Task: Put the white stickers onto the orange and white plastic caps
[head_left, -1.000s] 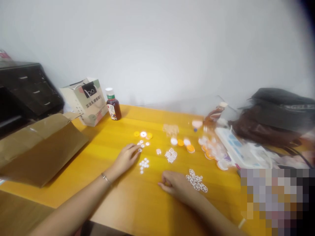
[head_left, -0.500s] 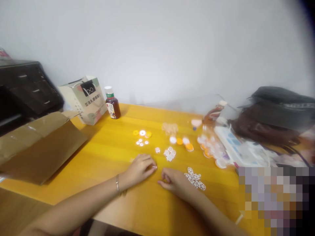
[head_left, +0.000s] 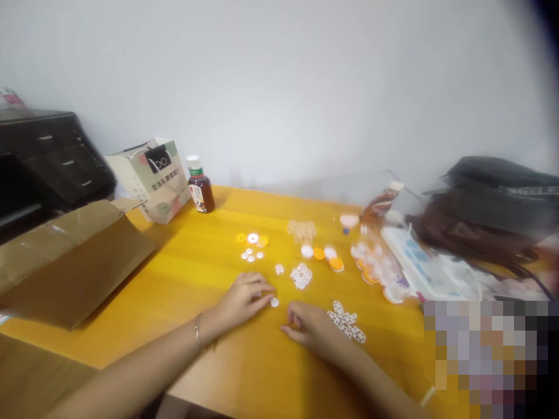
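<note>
Disc point(head_left: 274, 302), white, lies on the table point(head_left: 196, 256) just beside the left hand point(head_left: 247, 298). Whether that hand or the curled right hand point(head_left: 308, 326) grips anything cannot be told. Judged light, stiff, slippery; pinch 2 opposite rim points.

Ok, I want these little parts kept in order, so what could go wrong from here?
The small white disc lies right by the fingertips of the left hand, so a slight brush might send it sliding.

The white openwork pieces lie loosely heaped beside the right hand and its wrist; an outward sweep could scatter them.
</note>
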Tool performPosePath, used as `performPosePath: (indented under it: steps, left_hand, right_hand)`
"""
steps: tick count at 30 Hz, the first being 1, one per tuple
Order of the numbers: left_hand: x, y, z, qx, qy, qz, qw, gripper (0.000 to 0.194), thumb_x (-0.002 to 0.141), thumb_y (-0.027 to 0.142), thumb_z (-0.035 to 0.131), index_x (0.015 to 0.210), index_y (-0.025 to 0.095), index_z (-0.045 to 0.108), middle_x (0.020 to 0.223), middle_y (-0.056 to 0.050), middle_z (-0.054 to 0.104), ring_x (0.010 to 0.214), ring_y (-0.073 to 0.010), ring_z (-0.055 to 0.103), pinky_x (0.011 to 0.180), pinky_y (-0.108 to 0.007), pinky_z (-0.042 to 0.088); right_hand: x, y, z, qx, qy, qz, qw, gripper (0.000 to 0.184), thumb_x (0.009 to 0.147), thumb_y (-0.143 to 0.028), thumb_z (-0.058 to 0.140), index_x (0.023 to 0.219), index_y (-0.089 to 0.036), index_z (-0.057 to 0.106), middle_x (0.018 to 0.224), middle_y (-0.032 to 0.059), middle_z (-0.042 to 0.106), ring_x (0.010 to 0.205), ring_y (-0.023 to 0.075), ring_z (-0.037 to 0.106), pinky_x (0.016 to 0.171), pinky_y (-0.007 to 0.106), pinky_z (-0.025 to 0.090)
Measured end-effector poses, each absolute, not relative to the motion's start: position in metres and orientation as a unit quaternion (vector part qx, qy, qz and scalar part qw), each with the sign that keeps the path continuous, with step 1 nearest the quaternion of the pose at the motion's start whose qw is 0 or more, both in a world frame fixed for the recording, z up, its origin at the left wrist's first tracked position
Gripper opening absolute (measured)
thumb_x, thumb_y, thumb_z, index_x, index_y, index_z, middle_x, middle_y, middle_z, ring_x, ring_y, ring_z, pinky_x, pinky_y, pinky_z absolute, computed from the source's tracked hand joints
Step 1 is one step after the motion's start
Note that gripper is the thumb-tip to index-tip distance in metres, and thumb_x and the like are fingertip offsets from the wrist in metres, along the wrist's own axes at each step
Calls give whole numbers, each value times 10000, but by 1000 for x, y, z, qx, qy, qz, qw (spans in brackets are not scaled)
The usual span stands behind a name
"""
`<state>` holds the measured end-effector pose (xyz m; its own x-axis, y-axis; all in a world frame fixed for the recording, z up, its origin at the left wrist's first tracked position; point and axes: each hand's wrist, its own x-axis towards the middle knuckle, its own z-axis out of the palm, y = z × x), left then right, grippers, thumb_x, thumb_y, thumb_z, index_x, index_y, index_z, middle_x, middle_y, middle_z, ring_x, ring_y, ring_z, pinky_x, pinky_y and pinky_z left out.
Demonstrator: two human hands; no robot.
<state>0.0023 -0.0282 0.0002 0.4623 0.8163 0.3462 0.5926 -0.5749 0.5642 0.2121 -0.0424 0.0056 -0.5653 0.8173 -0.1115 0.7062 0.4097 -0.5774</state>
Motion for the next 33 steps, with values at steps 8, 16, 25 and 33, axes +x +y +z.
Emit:
performPosePath:
  steps: [8,16,25,33]
  left_hand:
    - [-58,13,10,701,538,455,112,213,846,283,467,891,170,642,851,-45,616,789,-146,557,731,-259,434]
    - [-84,74,-14,750,555,337,122,452,757,339,556,1168,157,509,1042,-81,547,964,-209,525,888,-346,405]
    - [-81,84,-21,739,568,341,123,296,721,401,597,914,177,626,886,-48,554,848,-190,538,815,-323,438]
    - [-44,28,7,776,448,414,158,261,751,334,602,968,192,572,1031,-64,510,999,-188,497,906,-332,384]
  right_hand:
    - [215,-42,5,-454,-831,307,93,108,754,-261,550,714,-202,469,595,-57,466,524,90,430,502,199,297]
    - [214,-42,10,-457,-824,323,85,106,760,-253,543,714,-199,465,585,-60,460,516,86,421,494,196,286]
    - [214,-42,11,-462,-817,333,87,101,755,-259,552,715,-203,478,574,-63,458,512,89,416,491,199,280]
    - [215,-41,10,-460,-815,342,90,94,760,-252,545,713,-203,481,570,-65,452,512,88,408,495,201,277]
